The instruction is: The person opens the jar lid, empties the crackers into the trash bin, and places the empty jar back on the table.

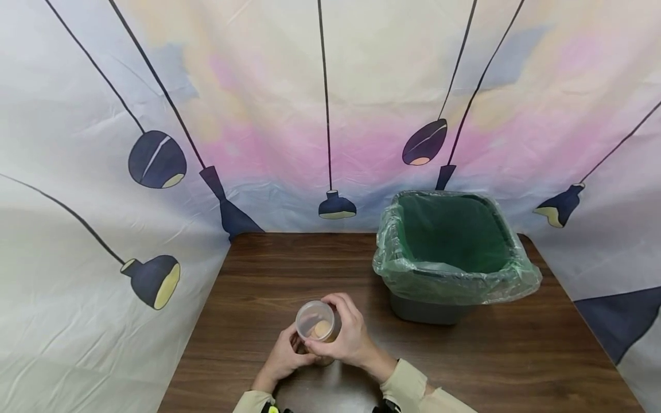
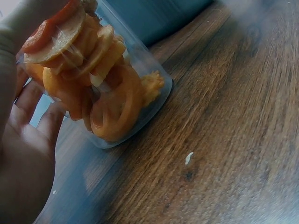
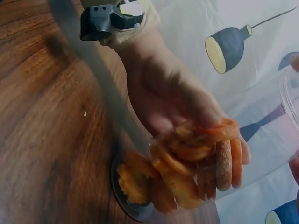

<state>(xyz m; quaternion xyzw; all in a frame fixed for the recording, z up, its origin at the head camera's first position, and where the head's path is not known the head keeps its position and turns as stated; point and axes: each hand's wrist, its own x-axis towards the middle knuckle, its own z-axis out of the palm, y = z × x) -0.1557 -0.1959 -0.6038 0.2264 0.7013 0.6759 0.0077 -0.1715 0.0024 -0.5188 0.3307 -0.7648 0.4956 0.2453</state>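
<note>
Cup's place: the clear plastic cup (image 1: 312,313) is between both hands, low over the wooden table (image 1: 258,275); I can't tell whether its base touches.
Spill: the mouth looks uncovered, so a sharp tilt could send the orange-coloured slices (image 2: 117,100) sliding out.
Slip: the wall looks smooth; if the left hand (image 1: 287,354) eased off while the right hand (image 1: 351,332) pulled, the cup might twist or topple.
Squeeze: pressing too hard near the rim could buckle it, if the plastic is thin.
Bin: the grey bin (image 1: 428,310) stands beyond the right hand; a wide swing might knock it.
Left hand: thumb and fingers curl around the cup's lower side.
Right hand: reaches over, pinching the cup near its rim, thumb nearest the person.
</note>
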